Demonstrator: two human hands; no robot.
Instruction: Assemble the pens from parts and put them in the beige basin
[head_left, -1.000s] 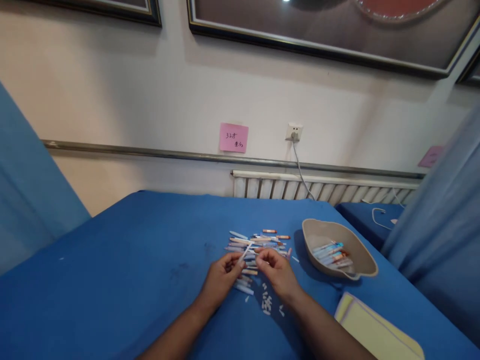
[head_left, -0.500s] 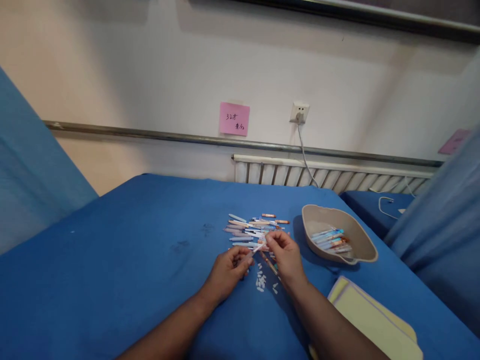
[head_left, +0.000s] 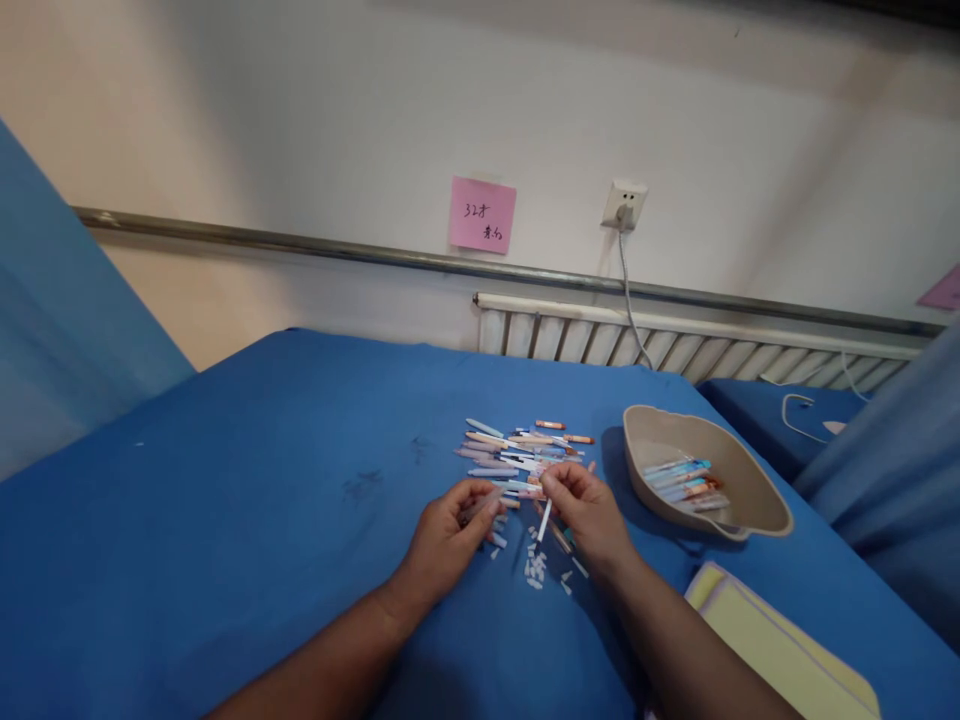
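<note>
My left hand point(head_left: 444, 538) is closed around a greyish, translucent pen barrel point(head_left: 482, 505). Pinched between thumb and forefinger of my right hand point(head_left: 594, 518) is a thin white pen refill point(head_left: 544, 522), its dark tip pointing down. Barrel and refill are apart. Beyond both hands lies a loose pile of pens and pen parts point(head_left: 489, 441) in pale blue, mauve, white and orange, partly covered by my fingers. Small white pieces point(head_left: 535, 572), like little caps, are scattered just below the refill's tip.
A beige bin point(head_left: 750, 495) holding several pens stands to the right on the blue sheet point(head_left: 262, 520). Nearer to me lies a yellow cloth-like item point(head_left: 780, 640) with a purple edge. Behind the bed are a radiator point(head_left: 559, 335) and a plugged-in cable point(head_left: 628, 290).
The white refill was at the end of the barrel between my hands; now it is apart from it, tilted downward in my right hand. The camera view has shifted slightly.
</note>
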